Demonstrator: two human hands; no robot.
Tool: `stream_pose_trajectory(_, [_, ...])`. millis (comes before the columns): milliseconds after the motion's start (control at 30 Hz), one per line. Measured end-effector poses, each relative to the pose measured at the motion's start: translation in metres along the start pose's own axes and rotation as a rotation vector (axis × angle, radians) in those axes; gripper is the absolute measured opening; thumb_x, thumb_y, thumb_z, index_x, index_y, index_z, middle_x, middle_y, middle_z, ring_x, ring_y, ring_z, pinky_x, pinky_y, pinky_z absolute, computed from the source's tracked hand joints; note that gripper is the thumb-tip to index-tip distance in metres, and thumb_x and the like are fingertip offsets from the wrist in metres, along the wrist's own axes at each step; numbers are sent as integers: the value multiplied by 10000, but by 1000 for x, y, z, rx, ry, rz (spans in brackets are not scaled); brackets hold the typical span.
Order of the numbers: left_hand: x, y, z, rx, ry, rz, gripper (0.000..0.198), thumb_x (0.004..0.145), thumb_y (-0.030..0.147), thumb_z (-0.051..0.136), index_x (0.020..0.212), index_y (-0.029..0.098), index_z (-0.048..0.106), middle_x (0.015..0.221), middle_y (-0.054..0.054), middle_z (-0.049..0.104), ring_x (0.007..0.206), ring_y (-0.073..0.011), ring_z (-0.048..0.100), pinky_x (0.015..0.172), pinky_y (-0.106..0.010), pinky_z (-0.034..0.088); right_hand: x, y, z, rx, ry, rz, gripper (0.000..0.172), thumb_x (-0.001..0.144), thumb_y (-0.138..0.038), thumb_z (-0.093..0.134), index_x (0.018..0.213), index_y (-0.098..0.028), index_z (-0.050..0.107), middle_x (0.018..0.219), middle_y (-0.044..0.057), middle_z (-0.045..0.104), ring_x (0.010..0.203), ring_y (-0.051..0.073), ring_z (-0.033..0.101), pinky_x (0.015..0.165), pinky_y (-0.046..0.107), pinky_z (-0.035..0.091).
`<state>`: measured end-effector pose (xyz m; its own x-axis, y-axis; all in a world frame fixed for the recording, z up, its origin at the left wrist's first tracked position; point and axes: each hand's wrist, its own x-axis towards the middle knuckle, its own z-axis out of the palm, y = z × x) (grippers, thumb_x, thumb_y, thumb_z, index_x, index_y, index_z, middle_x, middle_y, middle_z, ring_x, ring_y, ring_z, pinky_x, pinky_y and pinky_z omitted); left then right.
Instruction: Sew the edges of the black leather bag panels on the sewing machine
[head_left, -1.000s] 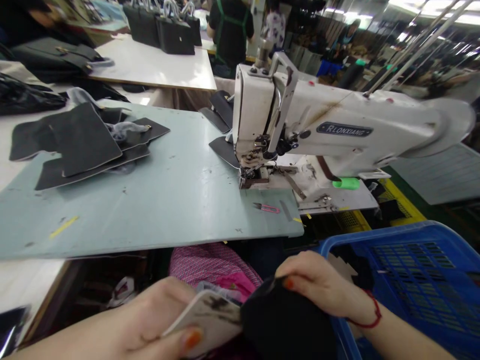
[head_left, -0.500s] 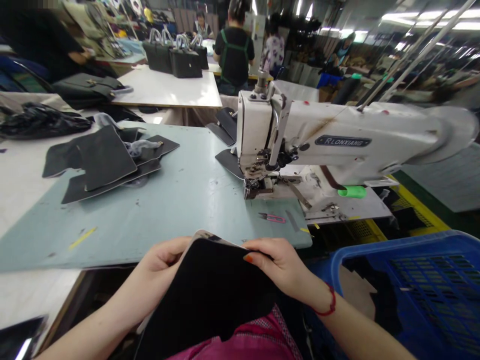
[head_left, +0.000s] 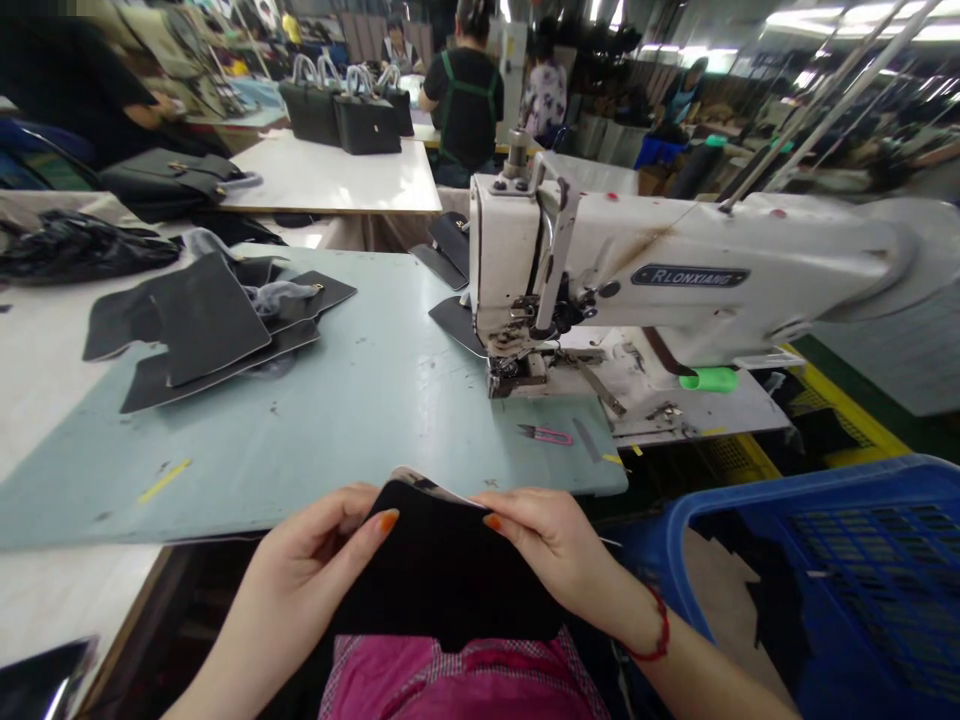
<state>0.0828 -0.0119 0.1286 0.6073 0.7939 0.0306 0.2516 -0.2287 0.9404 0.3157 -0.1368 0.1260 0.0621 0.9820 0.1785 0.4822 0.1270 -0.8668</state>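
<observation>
A black bag panel [head_left: 450, 570] with a pale edge is held above my lap, just in front of the table's near edge. My left hand [head_left: 322, 550] pinches its left edge, thumb lying on the black face and fingers behind. On the upper right edge my right hand [head_left: 544, 535] grips it between thumb and fingers. Beyond the panel stands a white sewing machine [head_left: 675, 260]. Pink thread snips [head_left: 551, 436] lie on the pale blue table [head_left: 360, 400] in front of the needle area.
Dark bag panels [head_left: 210, 320] with wrapped handles are piled at the table's left. A blue plastic basket [head_left: 697, 520] holding scraps stands at the lower right. Black handbags [head_left: 367, 122] sit on a white table behind. Other people work in the background, one in green straps [head_left: 465, 95].
The black panel has swung round and tilted, so its lower edge now shows above my lap. My left thumb has come onto its front face. The right hand keeps its grip.
</observation>
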Motion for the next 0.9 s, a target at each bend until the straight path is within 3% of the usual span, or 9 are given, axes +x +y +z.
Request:
stream_pose_trajectory(133, [-3,4,16,79,61,110,148,909,276,630,783,207,666,857,-10,708,770,-130,652,698,-182,521,-1,-6,4,66,-23,42,272,1025,-275,525,1222,-251,710,1069,25,755,949,152,700,821,233,505])
stream_pose_trajectory(267, [-7,7,24,136,76,179,104,906,226,628,805,216,651,897,-8,703,805,-139,651,730,-208,520,4,-14,11,111,32,52,281,1025,-333,520,1180,-229,731,1021,37,762,894,157,706,785,232,514])
stream_pose_trajectory(600, [-6,16,24,175,26,210,103,921,177,600,840,235,626,921,11,699,811,-126,654,733,-211,508,14,-27,17,218,25,67,302,1025,-360,510,1159,-219,742,932,30,755,791,147,676,693,227,479])
stream_pose_trajectory(900, [-5,20,25,176,-7,283,122,916,115,587,850,218,594,873,21,681,774,-99,642,709,-189,505,24,-30,22,227,109,13,253,999,-303,559,987,-184,781,795,33,697,714,137,610,657,235,456])
